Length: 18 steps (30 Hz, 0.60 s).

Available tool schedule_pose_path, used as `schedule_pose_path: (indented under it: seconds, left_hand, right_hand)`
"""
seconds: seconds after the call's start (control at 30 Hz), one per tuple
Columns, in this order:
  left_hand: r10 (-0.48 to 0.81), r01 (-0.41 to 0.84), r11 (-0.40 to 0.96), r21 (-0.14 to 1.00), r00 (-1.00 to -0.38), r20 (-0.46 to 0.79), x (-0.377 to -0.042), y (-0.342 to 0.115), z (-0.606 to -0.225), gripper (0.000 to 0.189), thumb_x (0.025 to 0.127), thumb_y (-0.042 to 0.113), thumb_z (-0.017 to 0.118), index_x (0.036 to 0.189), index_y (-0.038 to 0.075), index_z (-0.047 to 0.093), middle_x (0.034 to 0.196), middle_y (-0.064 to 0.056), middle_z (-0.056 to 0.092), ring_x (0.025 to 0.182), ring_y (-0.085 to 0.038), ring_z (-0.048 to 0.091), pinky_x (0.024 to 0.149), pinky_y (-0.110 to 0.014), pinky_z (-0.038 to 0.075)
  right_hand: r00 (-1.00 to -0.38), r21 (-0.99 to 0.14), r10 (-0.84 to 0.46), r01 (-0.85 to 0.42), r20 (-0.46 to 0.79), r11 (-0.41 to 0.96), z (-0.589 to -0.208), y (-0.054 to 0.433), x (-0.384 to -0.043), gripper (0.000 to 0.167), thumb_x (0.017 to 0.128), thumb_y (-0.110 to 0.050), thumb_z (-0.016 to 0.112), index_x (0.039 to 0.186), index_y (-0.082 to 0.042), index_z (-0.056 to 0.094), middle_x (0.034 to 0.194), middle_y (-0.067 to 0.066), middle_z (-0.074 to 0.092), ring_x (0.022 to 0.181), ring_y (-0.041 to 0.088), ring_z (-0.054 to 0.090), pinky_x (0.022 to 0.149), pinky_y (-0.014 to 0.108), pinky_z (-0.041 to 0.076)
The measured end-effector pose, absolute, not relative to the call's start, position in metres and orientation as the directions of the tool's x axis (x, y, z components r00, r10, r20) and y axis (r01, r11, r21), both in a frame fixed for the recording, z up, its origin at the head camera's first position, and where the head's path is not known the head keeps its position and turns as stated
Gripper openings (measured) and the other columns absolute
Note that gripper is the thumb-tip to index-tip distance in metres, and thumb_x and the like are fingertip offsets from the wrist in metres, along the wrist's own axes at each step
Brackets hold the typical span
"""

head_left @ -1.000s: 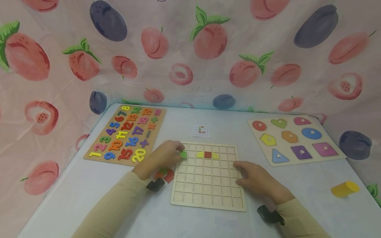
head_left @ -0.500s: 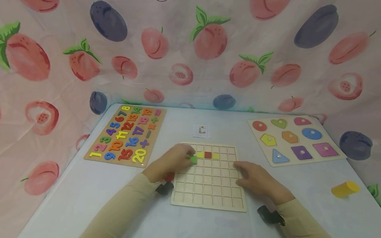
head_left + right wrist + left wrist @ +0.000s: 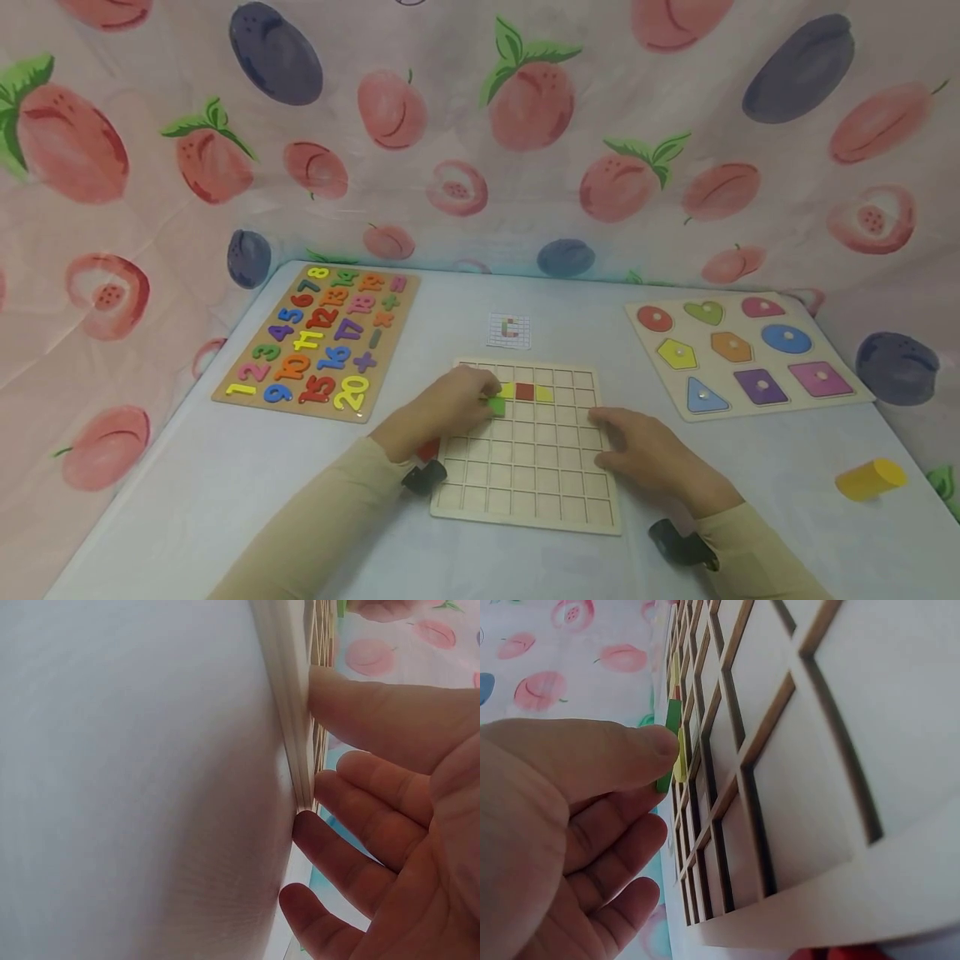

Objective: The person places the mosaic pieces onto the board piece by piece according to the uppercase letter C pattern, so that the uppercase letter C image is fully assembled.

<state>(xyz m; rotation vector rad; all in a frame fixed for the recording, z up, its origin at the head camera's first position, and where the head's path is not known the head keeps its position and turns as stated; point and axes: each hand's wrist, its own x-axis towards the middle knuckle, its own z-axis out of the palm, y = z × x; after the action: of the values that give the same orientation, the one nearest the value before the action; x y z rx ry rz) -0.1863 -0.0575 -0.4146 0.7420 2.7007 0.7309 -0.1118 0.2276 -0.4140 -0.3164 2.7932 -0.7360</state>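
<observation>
My left hand (image 3: pixel 447 406) pinches a green square tile (image 3: pixel 497 407) between thumb and index finger over the upper left of a wooden grid board (image 3: pixel 525 483). In the left wrist view the green tile (image 3: pixel 671 720) stands on edge close to the grid, the other fingers loosely bent below. A red square tile (image 3: pixel 524 392) lies in the upper part of the grid, with a yellow tile (image 3: pixel 545 393) on its right and another yellow tile (image 3: pixel 507 389) on its left, partly hidden by the fingers. My right hand (image 3: pixel 648 448) rests relaxed against the board's right edge, thumb (image 3: pixel 360 705) at the rim.
Red pieces (image 3: pixel 428 451) lie left of the board, mostly hidden under the left wrist. Behind it is a small pattern card (image 3: pixel 509 331). A number puzzle (image 3: pixel 384 354) lies at back left, a shape puzzle (image 3: pixel 742 323) at back right. A yellow cylinder (image 3: pixel 870 481) lies far right.
My left hand has carried the green tile rightward from the board's left edge to just below the left yellow tile. The right hand has stayed in place.
</observation>
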Motion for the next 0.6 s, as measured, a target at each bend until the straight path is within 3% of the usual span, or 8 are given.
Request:
schedule_pose_path:
  seconds: [0.6]
  left_hand:
    - [0.560, 0.465, 0.749, 0.472, -0.825, -0.077, -0.1857, -0.0554, -0.4135, 0.032, 0.089, 0.011, 0.071, 0.121, 0.004, 0.068, 0.114, -0.008, 0.069, 0.111, -0.024, 0.061, 0.098, -0.036, 0.048]
  right_hand:
    - [-0.950, -0.502, -0.269, -0.157, -0.160, 0.851, -0.4138, 0.2270, -0.1112, 0.060, 0.083, -0.010, 0.077, 0.138, 0.000, 0.056, 0.142, 0.020, 0.054, 0.136, 0.042, 0.043, 0.111, 0.056, 0.033]
